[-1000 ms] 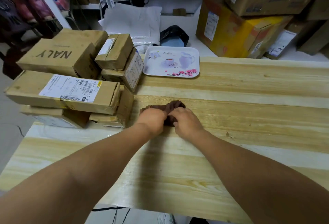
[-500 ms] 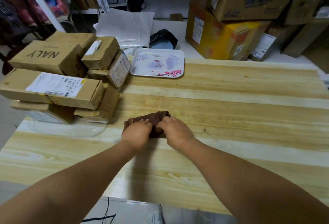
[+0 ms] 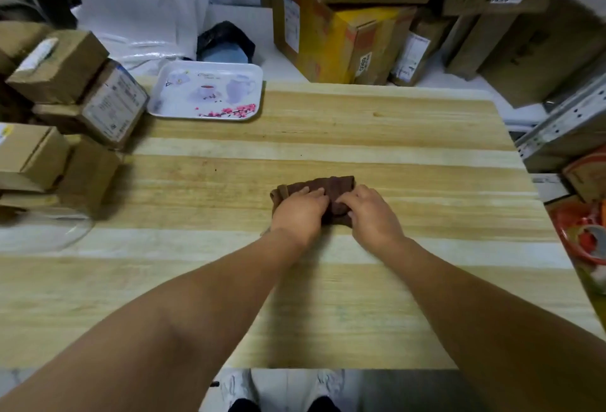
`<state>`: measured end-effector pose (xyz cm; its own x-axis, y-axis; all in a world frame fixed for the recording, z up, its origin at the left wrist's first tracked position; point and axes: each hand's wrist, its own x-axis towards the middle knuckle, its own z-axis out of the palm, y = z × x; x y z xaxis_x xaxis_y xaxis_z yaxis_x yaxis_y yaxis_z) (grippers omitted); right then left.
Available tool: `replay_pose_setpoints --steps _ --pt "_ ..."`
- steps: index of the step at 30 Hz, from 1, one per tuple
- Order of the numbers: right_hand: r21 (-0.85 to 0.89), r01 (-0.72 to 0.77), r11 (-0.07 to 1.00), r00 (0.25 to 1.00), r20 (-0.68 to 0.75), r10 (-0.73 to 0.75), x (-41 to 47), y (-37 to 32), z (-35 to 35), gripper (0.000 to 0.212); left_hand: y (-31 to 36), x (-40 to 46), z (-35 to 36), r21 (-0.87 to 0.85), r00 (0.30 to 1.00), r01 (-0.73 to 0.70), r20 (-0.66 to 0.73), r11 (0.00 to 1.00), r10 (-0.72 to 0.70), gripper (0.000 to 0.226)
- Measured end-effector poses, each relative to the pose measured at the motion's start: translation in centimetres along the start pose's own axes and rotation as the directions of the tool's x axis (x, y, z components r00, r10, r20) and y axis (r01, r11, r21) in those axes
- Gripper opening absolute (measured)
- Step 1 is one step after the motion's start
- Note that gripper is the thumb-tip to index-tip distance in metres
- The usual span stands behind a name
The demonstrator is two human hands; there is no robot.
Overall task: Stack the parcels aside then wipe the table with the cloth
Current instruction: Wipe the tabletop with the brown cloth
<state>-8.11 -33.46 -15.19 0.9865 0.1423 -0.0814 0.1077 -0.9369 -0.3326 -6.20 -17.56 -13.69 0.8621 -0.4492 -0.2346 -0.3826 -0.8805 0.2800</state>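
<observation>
A dark brown cloth (image 3: pixel 331 187) lies bunched on the striped wooden table (image 3: pixel 377 136), near its middle. My left hand (image 3: pixel 300 211) presses on the cloth's left part and my right hand (image 3: pixel 370 215) grips its right part, fingers curled into the fabric. Much of the cloth is hidden under both hands. Several cardboard parcels (image 3: pixel 75 97) sit stacked at the table's left edge, some with white shipping labels.
A white tray (image 3: pixel 210 90) printed with cups and pink blossoms lies at the back left of the table. Large cardboard boxes (image 3: pixel 344 41) crowd the surface behind it. A red basket (image 3: pixel 577 238) sits off the right edge. A clear plastic sheet (image 3: pixel 49 231) lies by the parcels.
Both hands have slid the cloth to the right across the table, away from the parcels. The view has swung right, so the parcel stack sits further left.
</observation>
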Motion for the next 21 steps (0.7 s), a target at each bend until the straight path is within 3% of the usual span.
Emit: replay_pose_setpoints --steps 4,8,11,14,21 --pt "0.019 -0.014 1.0 0.994 -0.112 0.016 -2.3 0.7 0.5 0.039 1.3 -0.3 0.2 0.036 0.993 -0.075 -0.092 0.997 0.078 0.052" --pt "-0.029 0.028 0.999 0.992 -0.126 -0.032 -3.6 -0.7 1.7 0.045 -1.0 -2.5 0.7 0.112 0.965 -0.253 -0.036 0.961 0.258 0.059" --pt "-0.038 0.051 0.998 0.991 -0.121 -0.056 -1.9 -0.7 1.6 0.044 -2.7 -1.4 1.0 0.23 0.913 -0.365 -0.103 0.902 0.396 0.049" --pt "-0.07 0.054 0.996 0.991 -0.118 -0.062 0.9 -0.4 0.9 0.04 -3.3 1.2 0.6 0.283 0.892 -0.362 -0.169 0.888 0.418 0.037" --pt "-0.171 0.003 0.985 0.985 -0.168 -0.032 5.9 0.2 -0.5 0.029 -3.0 6.7 -1.3 0.28 0.914 -0.23 -0.265 0.932 0.306 0.027"
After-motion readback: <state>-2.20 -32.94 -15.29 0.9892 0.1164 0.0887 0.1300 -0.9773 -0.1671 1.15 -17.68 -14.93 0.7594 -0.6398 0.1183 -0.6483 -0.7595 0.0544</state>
